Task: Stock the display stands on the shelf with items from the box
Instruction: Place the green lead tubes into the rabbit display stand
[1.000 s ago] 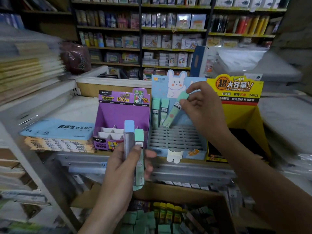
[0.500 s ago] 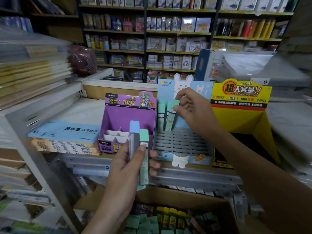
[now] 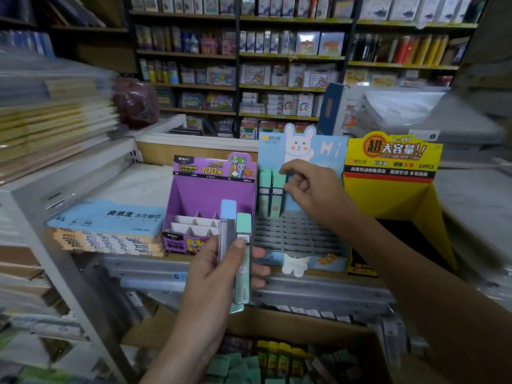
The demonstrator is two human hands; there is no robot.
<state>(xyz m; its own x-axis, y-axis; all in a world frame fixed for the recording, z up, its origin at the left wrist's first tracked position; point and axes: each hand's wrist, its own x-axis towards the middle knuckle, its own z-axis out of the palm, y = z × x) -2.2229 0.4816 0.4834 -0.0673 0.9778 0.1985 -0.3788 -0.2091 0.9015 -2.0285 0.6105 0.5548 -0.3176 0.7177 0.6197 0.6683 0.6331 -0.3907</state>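
Mint-green slim plastic refill cases (image 3: 271, 194), two of them, stand upright side by side in the back row of the pale blue cardboard display stand with the rabbit cut-out (image 3: 300, 236) on the metal shelf (image 3: 318, 286), and my right hand (image 3: 310, 189) sits at the top of the right-hand case, fingers curled; I cannot tell whether it grips the case or has just let go. My left hand (image 3: 219, 275) is clamped on a small bundle, one blue-capped case (image 3: 227, 225) and one mint-capped case (image 3: 243, 256), held upright in front of the empty purple cardboard stand (image 3: 213, 195). I judge this the seating step, with most grid slots empty. Next, I should take a case from the bundle and drop it into the neighbouring slot; the brown cardboard box (image 3: 277, 325) below holds plenty more.
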